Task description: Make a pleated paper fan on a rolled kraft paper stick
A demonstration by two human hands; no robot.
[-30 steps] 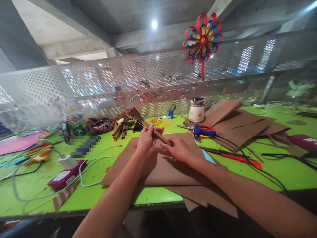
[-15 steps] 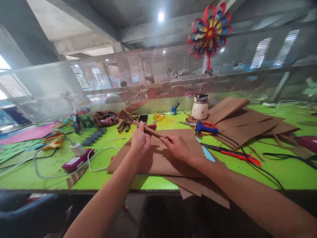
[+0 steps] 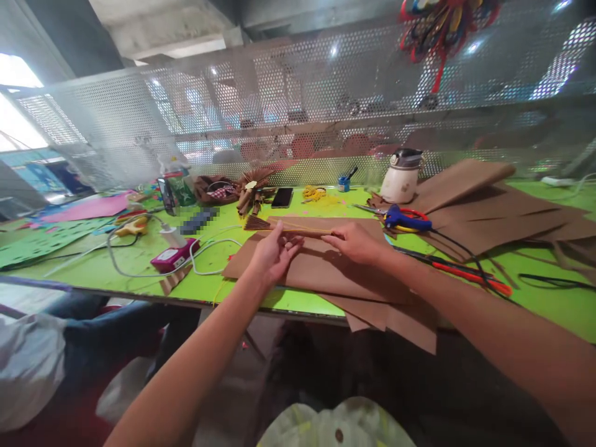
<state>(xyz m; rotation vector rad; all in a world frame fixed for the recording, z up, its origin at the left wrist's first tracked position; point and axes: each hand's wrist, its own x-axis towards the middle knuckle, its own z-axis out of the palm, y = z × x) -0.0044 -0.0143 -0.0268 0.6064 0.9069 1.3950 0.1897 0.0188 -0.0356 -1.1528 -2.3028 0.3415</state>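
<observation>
Here at the front edge, brown sheets (image 3: pixel 326 267) overhang the tabletop (image 3: pixel 549 313); just above them, the pleated bundle (image 3: pixel 256 223) lies sideways between two hands. Left hand (image 3: pixel 274 251) has a loose grip, thumb over it, fingers partly spread; right hand (image 3: pixel 351 242) pinches the narrow end. Folds are in, left end fanned; yellow thread (image 3: pixel 307 230) runs lengthwise, and whether it's knotted I can't tell. Beyond sit a phone (image 3: pixel 282 198) and, towards the back edge, a pale jug (image 3: pixel 401 180). Past that, a perforated screen (image 3: pixel 279 87) and a hanging flower decoration (image 3: pixel 447 25).
</observation>
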